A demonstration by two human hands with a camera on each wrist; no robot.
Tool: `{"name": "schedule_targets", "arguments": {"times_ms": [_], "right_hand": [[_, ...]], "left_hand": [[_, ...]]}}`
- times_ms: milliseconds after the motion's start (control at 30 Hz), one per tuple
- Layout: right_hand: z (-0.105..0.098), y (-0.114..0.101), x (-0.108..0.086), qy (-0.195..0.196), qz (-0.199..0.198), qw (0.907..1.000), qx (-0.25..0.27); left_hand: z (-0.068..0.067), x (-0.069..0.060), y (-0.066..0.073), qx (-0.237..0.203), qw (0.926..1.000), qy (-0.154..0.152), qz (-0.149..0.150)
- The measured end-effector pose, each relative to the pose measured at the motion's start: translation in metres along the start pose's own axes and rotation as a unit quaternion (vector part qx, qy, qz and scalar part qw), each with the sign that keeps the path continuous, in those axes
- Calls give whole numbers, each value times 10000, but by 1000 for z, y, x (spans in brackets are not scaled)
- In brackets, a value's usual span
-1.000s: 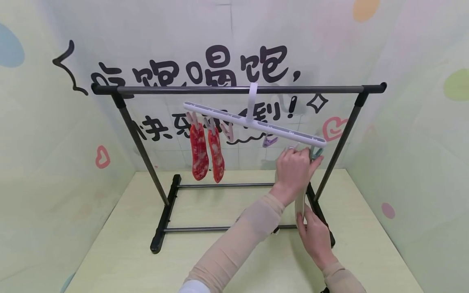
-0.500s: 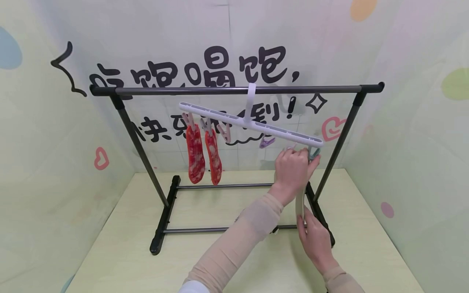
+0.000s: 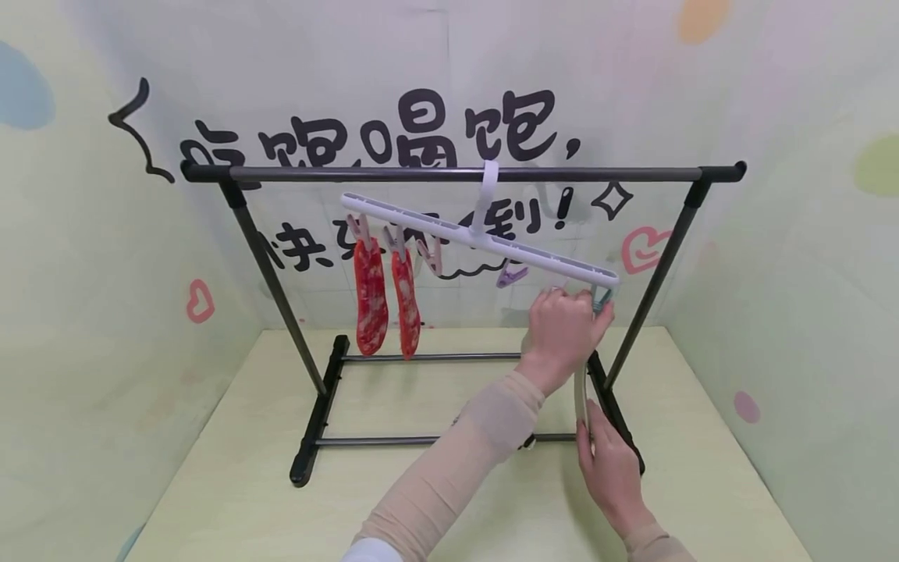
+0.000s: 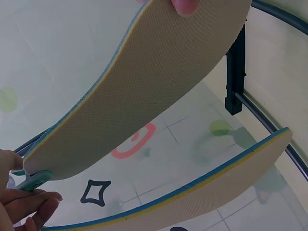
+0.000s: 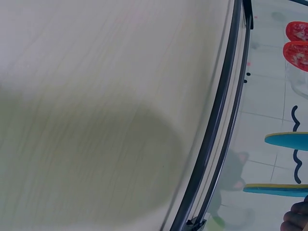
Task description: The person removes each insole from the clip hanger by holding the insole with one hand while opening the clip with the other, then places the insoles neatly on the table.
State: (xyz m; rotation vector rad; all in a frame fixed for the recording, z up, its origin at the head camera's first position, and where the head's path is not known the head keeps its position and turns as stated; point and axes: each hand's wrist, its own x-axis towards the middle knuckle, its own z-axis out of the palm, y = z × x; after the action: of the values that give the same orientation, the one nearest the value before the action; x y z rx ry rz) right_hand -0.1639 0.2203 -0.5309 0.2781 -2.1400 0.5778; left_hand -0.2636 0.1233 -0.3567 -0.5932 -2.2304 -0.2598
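Observation:
A beige insole (image 4: 134, 82) with blue and yellow layers hangs at the low right end of the lilac clip hanger (image 3: 421, 222). My left hand (image 3: 562, 332) pinches the teal clip (image 4: 36, 179) at the insole's upper end, and the clip's jaws overlap that end. Lower down, my right hand (image 3: 609, 468) pinches the insole's other end, thumb on one face. Beside it, in the left wrist view, hangs a second insole (image 4: 192, 204), mostly hidden behind my left hand in the head view. Two long red, white-mottled pieces (image 3: 371, 300) hang from clips at the hanger's high left end.
The hanger hooks over the top bar (image 3: 351, 174) of a black rack standing on a pale wooden table (image 3: 232, 484). A pink clip (image 3: 431, 256) and a purple clip (image 3: 512, 274) hang between. A printed backdrop (image 3: 449, 62) rises behind, with side walls left and right.
My right hand has shifted slightly down and right with the insole's end, which now shows more edge-on. The red pieces have swung a little left. My left hand stays at the clip.

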Motion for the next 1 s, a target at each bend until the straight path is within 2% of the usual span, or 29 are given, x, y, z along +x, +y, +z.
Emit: {"name": "schedule_targets", "arguments": {"times_ms": [167,333,1000], "right_hand": [[-2,0,-2,215,-58,9997,-24],[1,-1,-2,180,-84,9998,-11],[-2,0,-14,10,428,9990,-112]], "left_hand": [[-1,1,3,66,9999,-69,91],[-2,0,0,57,9999,-107,37],[0,-2,-5,-91,9996,221,154]]}}
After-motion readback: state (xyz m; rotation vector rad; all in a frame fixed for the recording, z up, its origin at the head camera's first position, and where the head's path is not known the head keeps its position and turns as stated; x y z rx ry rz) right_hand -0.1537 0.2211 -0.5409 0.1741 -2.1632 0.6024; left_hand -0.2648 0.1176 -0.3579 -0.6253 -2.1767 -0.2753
